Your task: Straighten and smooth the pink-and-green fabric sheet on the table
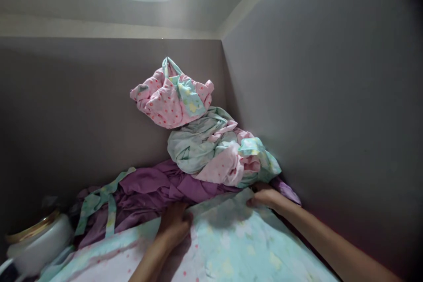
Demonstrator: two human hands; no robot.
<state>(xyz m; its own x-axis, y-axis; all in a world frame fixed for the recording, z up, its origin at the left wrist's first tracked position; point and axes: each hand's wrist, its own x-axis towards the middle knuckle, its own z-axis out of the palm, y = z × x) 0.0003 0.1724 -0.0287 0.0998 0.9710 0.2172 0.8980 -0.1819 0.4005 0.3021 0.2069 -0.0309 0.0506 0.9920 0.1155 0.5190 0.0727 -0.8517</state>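
A patterned sheet point(244, 238), mint green with yellow flowers beside a pink section with red dots, spreads across the foreground. My left hand point(175, 224) is closed over its far edge near the middle, with the fingertips out of sight behind the cloth. At the far right corner, my right hand point(262, 196) grips the sheet with the thumb in front. Just beyond both hands lies a rumpled purple cloth point(165, 185). A crumpled bundle of mint and pink fabric point(218, 150) rests on it, close behind my right hand.
A pink dotted bundle with a mint patch point(172, 101) sits above the other one, against the grey back wall point(82, 97). Another grey wall point(324, 97) rises on the right. Mint ties point(99, 202) lie on the left. A white container with a gold rim point(39, 242) stands lower left.
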